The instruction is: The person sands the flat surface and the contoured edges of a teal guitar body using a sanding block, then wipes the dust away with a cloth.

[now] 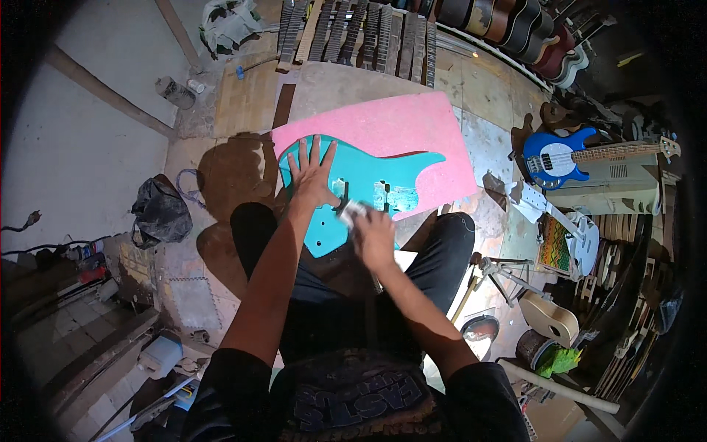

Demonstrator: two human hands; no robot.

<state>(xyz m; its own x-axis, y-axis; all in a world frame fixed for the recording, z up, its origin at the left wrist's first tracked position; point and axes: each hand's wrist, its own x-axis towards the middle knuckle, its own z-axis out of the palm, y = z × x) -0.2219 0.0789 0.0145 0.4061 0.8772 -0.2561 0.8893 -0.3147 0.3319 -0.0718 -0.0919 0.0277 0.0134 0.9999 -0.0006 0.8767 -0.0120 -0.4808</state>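
Observation:
A teal electric guitar body (321, 225) lies flat in front of me, partly over a pink sheet (420, 118) and partly over my lap. It has cut-out cavities and small holes, with pale worn patches near its right end. My left hand (312, 179) rests on the upper left of the body, fingers spread. My right hand (374, 239), smeared by motion, is closed on a small whitish pad (354, 212) against the body near the middle cavity. Whether this pad is folded sandpaper or cloth, I cannot tell.
Several guitar necks (357, 33) line the far edge. A blue bass guitar (556, 158) and a white guitar (582, 247) lie on the right, near a metal stand (504, 276). A black plastic bag (162, 212) sits at left. Guitar bodies (508, 29) hang at the far right.

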